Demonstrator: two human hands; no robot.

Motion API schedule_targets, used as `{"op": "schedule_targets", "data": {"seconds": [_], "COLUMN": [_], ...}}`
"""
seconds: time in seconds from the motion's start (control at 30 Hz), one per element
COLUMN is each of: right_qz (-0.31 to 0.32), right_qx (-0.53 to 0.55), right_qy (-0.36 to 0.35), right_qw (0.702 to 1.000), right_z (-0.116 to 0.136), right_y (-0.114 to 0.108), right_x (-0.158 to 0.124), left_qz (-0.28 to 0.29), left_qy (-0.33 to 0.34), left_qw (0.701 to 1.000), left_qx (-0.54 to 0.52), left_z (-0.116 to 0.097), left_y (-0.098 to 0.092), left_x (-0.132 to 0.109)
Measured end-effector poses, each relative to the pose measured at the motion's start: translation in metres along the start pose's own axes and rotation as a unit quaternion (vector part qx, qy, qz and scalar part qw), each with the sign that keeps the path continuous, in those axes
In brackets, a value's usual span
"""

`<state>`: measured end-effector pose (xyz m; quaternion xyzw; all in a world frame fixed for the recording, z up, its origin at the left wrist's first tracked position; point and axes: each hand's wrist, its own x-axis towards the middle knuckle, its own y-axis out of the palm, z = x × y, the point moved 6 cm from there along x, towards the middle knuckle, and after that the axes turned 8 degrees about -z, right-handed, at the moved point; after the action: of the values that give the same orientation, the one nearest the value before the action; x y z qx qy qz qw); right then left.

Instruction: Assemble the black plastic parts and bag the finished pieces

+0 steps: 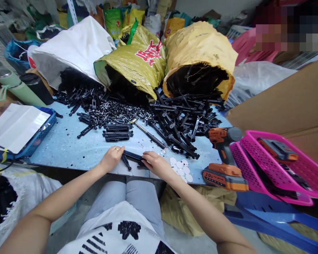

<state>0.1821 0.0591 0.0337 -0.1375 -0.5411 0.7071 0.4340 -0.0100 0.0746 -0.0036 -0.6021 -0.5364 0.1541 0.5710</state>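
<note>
Just right of the hands, an orange drill (224, 141) stands on a battery marked "20V". Between the hands, at the near edge of the counter (69, 144), lies a slim black plastic bar (132, 155) with a shorter arm angled off it. The left hand (112, 157) curls closed over its left end, and the right hand (155, 163) pinches the right end with bent fingers. Beyond them, loose black parts (175, 120) spill from sacks. The yellow-green sack (137, 60) bears red Chinese characters.

Pale blue speckled table (69, 148), black parts (180, 120) on it, white sack (76, 46), olive-yellow sack (132, 60) with red characters and mustard sack (201, 42) at table's far edge, orange-and-black drill (224, 155) and pink perforated baskets (265, 169) at table's right end
</note>
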Motion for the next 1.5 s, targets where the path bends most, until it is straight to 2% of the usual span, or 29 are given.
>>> {"op": "schedule_targets", "data": {"seconds": [0.07, 0.13, 0.2, 0.23, 0.3, 0.4, 0.47, 0.57, 0.77, 0.87, 0.9, 0.97, 1.03, 1.07, 1.1, 1.17, 1.2, 1.27, 1.37, 1.5], "right_qz": [-0.038, -0.064, -0.065, -0.059, -0.049, -0.054, -0.063, -0.065, -0.036, -0.050, -0.059, -0.099, -0.163, -0.191, -0.208, -0.211, -0.205, -0.197, -0.172, -0.127], "right_qx": [0.023, 0.055, 0.079, 0.086, 0.098, 0.119, 0.120, 0.100, 0.047, 0.027, 0.029, 0.038, 0.036, 0.028, 0.020, 0.011, 0.009, -0.004, -0.028, -0.015], "right_qy": [-0.004, -0.003, -0.010, -0.013, -0.013, 0.009, 0.026, 0.029, -0.011, -0.020, -0.039, -0.074, -0.062, -0.038, -0.015, -0.001, -0.005, -0.014, -0.017, -0.069], "right_qw": [0.999, 0.996, 0.995, 0.994, 0.994, 0.991, 0.990, 0.992, 0.998, 0.998, 0.997, 0.992, 0.984, 0.981, 0.978, 0.977, 0.979, 0.980, 0.985, 0.989], "right_z": [0.008, 0.017, 0.026, 0.029, 0.032, 0.028, 0.026, 0.030, 0.055, 0.059, 0.060, 0.058, 0.045, 0.035, 0.026, 0.012, 0.007, -0.001, -0.015, -0.030], "right_y": [0.001, 0.008, 0.023, 0.031, 0.048, 0.063, 0.067, 0.066, 0.061, 0.049, 0.043, 0.031, 0.019, 0.015, 0.014, 0.016, 0.018, 0.022, 0.030, 0.038], "right_x": [0.007, 0.016, 0.028, 0.033, 0.042, 0.047, 0.044, 0.036, 0.030, 0.023, 0.016, -0.006, -0.031, -0.043, -0.052, -0.063, -0.065, -0.062, -0.050, -0.039], "left_qz": [0.010, -0.011, -0.030, -0.021, 0.044, 0.161, 0.191, 0.200, 0.199, 0.202, 0.189, 0.119, 0.044, 0.033, 0.045, 0.097, 0.115, 0.115, 0.069, 0.025], "left_qy": [-0.012, -0.050, -0.128, -0.174, -0.255, -0.302, -0.316, -0.320, -0.302, -0.250, -0.224, -0.159, -0.066, -0.014, 0.035, 0.098, 0.106, 0.088, 0.042, 0.055], "left_qw": [1.000, 0.998, 0.991, 0.984, 0.966, 0.938, 0.927, 0.923, 0.927, 0.944, 0.954, 0.979, 0.997, 0.999, 0.998, 0.988, 0.984, 0.986, 0.995, 0.998], "left_qx": [-0.012, -0.024, -0.014, -0.001, 0.023, 0.045, 0.064, 0.076, 0.094, 0.072, 0.061, 0.042, 0.014, -0.006, -0.029, -0.069, -0.081, -0.085, -0.060, -0.030], "left_z": [-0.005, -0.006, -0.003, -0.002, -0.006, -0.022, -0.031, -0.040, -0.048, -0.046, -0.045, -0.044, -0.050, -0.056, -0.062, -0.071, -0.073, -0.071, -0.061, -0.060], "left_y": [0.001, -0.003, -0.007, -0.007, -0.001, 0.013, 0.016, 0.014, 0.011, 0.012, 0.010, 0.004, 0.001, 0.003, 0.009, 0.024, 0.031, 0.042, 0.049, 0.051], "left_x": [-0.002, -0.006, -0.013, -0.017, -0.024, -0.027, -0.028, -0.034, -0.049, -0.045, -0.043, -0.033, -0.022, -0.017, -0.012, -0.005, -0.003, 0.002, 0.002, -0.005]}}
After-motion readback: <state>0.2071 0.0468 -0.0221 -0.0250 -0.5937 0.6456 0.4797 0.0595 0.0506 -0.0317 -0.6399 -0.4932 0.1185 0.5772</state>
